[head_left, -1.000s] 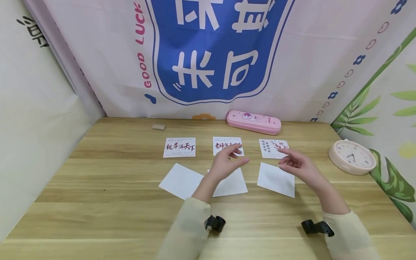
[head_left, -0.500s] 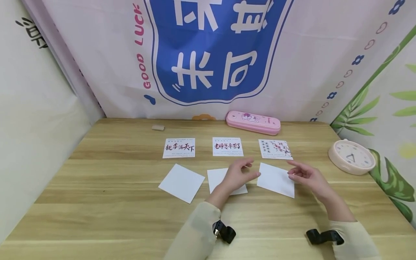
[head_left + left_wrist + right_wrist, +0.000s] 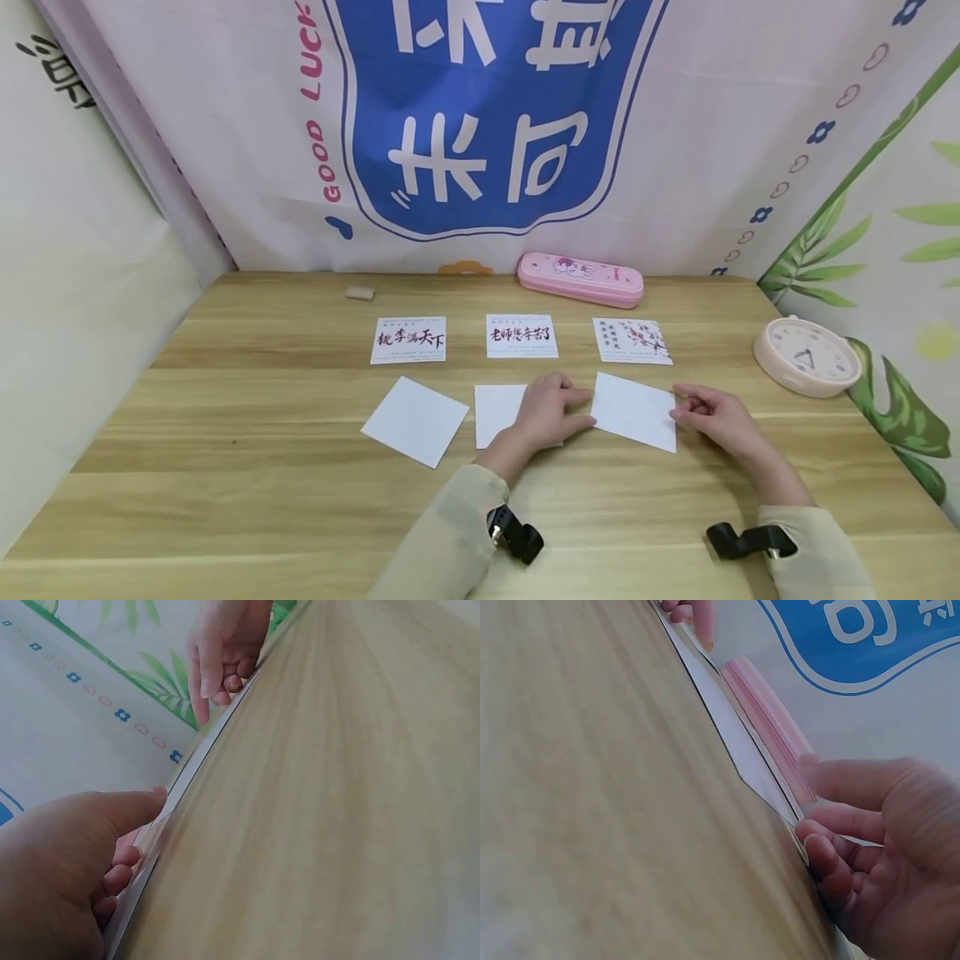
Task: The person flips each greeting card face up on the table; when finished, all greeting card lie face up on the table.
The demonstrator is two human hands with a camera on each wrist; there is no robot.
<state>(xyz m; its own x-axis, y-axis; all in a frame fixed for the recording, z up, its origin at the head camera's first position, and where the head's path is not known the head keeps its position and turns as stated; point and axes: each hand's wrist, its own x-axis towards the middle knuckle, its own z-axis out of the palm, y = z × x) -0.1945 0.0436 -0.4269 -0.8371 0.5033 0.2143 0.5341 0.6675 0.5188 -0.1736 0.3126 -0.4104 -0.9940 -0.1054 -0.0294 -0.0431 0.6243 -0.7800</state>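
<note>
Left hand point(image 3: 551, 410) and right hand point(image 3: 720, 417) held at opposite edges of the rightmost blank card point(image 3: 634, 412)

The rightmost blank card is laid flat and slightly askew on the wooden table point(image 3: 262, 508), right of centre in the head view. Its left edge is met by the left hand, whose thumb and index finger are spread apart, with the other fingers loosely bent. Its right edge is met by the right hand, whose thumb is stretched out apart from partly curled fingers, as is shown in the right wrist view. Neither hand is closed around the card; firm contact cannot be told for certain.

The middle blank card point(image 3: 495, 410) is partly covered by the left hand, and the left blank card point(image 3: 416, 421) is turned at an angle beside it. Above them, a row is formed by a left printed card point(image 3: 408, 340), a middle printed card point(image 3: 522, 336) and a right printed card point(image 3: 633, 342). A pink case point(image 3: 581, 281) is placed at the table's far edge, and a round clock point(image 3: 808, 357) is seen at the right of the frame.
</note>
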